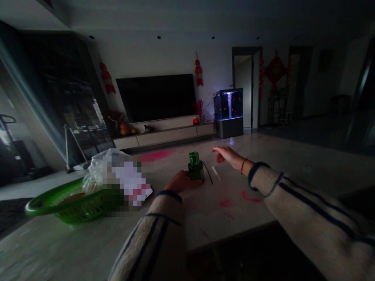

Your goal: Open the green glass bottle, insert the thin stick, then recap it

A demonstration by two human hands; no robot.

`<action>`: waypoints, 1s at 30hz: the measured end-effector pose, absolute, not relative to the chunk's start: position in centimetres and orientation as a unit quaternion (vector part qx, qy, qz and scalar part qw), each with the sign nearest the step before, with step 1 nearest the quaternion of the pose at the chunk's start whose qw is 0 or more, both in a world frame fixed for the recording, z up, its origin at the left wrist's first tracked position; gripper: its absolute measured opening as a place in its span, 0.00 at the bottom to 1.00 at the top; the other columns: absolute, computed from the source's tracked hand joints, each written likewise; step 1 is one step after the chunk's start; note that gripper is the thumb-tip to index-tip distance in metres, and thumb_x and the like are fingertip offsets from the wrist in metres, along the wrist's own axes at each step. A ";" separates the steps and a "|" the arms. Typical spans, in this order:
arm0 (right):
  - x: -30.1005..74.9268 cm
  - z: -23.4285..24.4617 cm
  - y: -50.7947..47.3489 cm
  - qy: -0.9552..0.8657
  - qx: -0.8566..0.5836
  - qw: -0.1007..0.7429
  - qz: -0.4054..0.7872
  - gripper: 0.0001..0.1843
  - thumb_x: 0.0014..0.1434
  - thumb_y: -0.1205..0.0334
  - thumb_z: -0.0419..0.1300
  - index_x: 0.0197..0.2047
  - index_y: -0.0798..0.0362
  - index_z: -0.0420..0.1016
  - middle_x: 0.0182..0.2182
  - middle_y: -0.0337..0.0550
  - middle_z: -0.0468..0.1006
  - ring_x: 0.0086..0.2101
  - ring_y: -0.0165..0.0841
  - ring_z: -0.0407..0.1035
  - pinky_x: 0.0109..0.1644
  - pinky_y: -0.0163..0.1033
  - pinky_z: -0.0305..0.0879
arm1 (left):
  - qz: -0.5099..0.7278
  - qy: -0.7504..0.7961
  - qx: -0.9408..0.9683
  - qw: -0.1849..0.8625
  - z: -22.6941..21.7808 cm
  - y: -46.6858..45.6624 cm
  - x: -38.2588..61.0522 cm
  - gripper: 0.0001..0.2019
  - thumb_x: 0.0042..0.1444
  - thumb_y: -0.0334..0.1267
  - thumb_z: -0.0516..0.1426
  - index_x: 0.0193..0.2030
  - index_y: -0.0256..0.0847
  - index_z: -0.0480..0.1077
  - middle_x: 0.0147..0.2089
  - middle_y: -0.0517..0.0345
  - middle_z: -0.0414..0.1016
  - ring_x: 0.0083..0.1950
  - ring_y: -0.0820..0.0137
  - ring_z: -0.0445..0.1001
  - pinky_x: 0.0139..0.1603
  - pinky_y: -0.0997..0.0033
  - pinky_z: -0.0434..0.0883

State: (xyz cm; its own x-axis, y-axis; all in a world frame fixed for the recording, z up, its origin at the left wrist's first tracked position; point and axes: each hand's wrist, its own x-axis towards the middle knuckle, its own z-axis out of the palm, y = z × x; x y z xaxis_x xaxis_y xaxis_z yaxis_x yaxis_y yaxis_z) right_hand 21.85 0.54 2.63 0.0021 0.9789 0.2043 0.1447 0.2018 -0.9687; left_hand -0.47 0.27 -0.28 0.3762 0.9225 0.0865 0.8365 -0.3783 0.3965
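Note:
A small green bottle [195, 168] stands upright on a pale table [263, 164], and my left hand [182, 181] is wrapped around its base. My right hand [227, 154] hovers just right of the bottle with fingers stretched out, holding nothing. Under that hand lie a thin dark stick [208, 173] and a short white stick [216, 173]. Both arms wear cream sleeves with dark stripes, and a red string circles the right wrist.
A green plastic basket [63, 203] holding a plastic bag [101, 166] sits at the table's left. Red marks [249, 197] stain the tabletop. Beyond are a dark television [156, 97], a low cabinet, a lit fish tank [229, 105] and doorways. The room is dim.

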 end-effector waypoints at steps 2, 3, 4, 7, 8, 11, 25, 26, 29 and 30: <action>22.2 1.7 1.1 -0.641 -0.544 0.431 0.328 0.09 0.54 0.61 0.53 0.35 0.57 0.70 0.16 0.36 0.68 0.17 0.24 0.61 0.23 0.30 0.60 | 0.149 0.539 0.818 0.137 -0.4 0.4 -0.5 0.28 0.40 0.57 0.56 0.45 0.41 0.72 0.37 0.54 0.76 0.37 0.65 0.73 0.33 0.73 0.66; 22.2 1.1 1.3 -0.667 -0.569 0.376 0.301 0.08 0.52 0.63 0.55 0.35 0.57 0.70 0.17 0.37 0.70 0.16 0.24 0.61 0.22 0.30 0.59 | 0.150 0.543 0.816 0.131 -0.5 0.5 -0.5 0.27 0.41 0.57 0.56 0.44 0.41 0.72 0.37 0.54 0.75 0.37 0.65 0.73 0.33 0.73 0.65; 22.1 0.5 1.5 -0.684 -0.589 0.325 0.282 0.09 0.49 0.64 0.57 0.36 0.57 0.70 0.17 0.37 0.70 0.15 0.24 0.61 0.21 0.31 0.60 | 0.151 0.550 0.812 0.123 -0.6 0.6 -0.5 0.27 0.41 0.56 0.56 0.44 0.40 0.71 0.37 0.53 0.75 0.37 0.65 0.73 0.33 0.73 0.65; 21.6 -1.0 1.5 -0.707 -0.618 0.227 0.260 0.19 0.46 0.68 0.57 0.44 0.55 0.68 0.17 0.38 0.72 0.16 0.28 0.64 0.22 0.33 0.61 | 0.151 0.577 0.799 0.082 -0.9 0.8 -0.3 0.26 0.43 0.56 0.55 0.42 0.38 0.71 0.37 0.51 0.75 0.36 0.65 0.73 0.32 0.72 0.65; 21.3 -1.3 1.4 -0.714 -0.621 0.212 0.246 0.21 0.46 0.70 0.57 0.46 0.55 0.67 0.18 0.40 0.73 0.18 0.29 0.66 0.24 0.33 0.62 | 0.149 0.580 0.798 0.067 -1.0 0.9 -0.2 0.25 0.43 0.56 0.55 0.42 0.38 0.71 0.37 0.51 0.75 0.36 0.65 0.73 0.31 0.72 0.65; 20.7 -1.5 1.4 -0.741 -0.616 0.209 0.167 0.22 0.45 0.72 0.56 0.46 0.57 0.68 0.28 0.46 0.77 0.28 0.32 0.71 0.32 0.34 0.63 | 0.145 0.580 0.801 0.034 -1.0 0.8 0.2 0.25 0.45 0.58 0.52 0.41 0.39 0.70 0.39 0.49 0.75 0.38 0.64 0.73 0.32 0.72 0.65; 20.3 -1.6 3.7 -0.738 -0.635 0.222 0.044 0.13 0.48 0.71 0.55 0.39 0.58 0.72 0.40 0.54 0.75 0.42 0.39 0.69 0.39 0.34 0.59 | 0.111 0.638 0.757 -0.083 0.1 -0.1 2.8 0.27 0.49 0.57 0.49 0.43 0.34 0.69 0.45 0.40 0.72 0.46 0.56 0.70 0.40 0.66 0.65; 20.6 -1.7 4.0 -0.734 -0.639 0.223 0.045 0.13 0.48 0.71 0.55 0.39 0.58 0.73 0.39 0.54 0.75 0.41 0.38 0.69 0.39 0.34 0.59 | 0.109 0.640 0.756 -0.086 0.2 -0.1 2.9 0.27 0.49 0.56 0.50 0.43 0.34 0.69 0.45 0.39 0.72 0.47 0.55 0.70 0.41 0.65 0.65; 21.1 -1.9 4.6 -0.730 -0.643 0.228 0.046 0.11 0.49 0.70 0.56 0.37 0.57 0.74 0.38 0.51 0.76 0.41 0.36 0.69 0.39 0.33 0.59 | 0.108 0.643 0.756 -0.068 0.1 0.1 3.4 0.26 0.50 0.54 0.50 0.44 0.33 0.69 0.45 0.38 0.72 0.46 0.55 0.70 0.41 0.64 0.65; 21.1 -2.0 4.6 -0.729 -0.642 0.231 0.047 0.11 0.49 0.70 0.56 0.37 0.56 0.74 0.38 0.49 0.76 0.41 0.35 0.69 0.39 0.32 0.58 | 0.109 0.642 0.757 -0.061 0.0 0.2 3.5 0.25 0.51 0.54 0.49 0.44 0.33 0.69 0.45 0.38 0.72 0.46 0.54 0.70 0.41 0.64 0.65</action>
State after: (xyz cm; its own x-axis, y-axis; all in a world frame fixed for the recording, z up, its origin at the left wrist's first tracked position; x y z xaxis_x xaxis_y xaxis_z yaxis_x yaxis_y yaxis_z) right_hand 21.08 4.64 -2.02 -0.0680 0.9585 0.2769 0.9152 0.1704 -0.3652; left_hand 3.46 0.25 0.03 0.1525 0.9578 0.2436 0.9845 -0.1690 0.0480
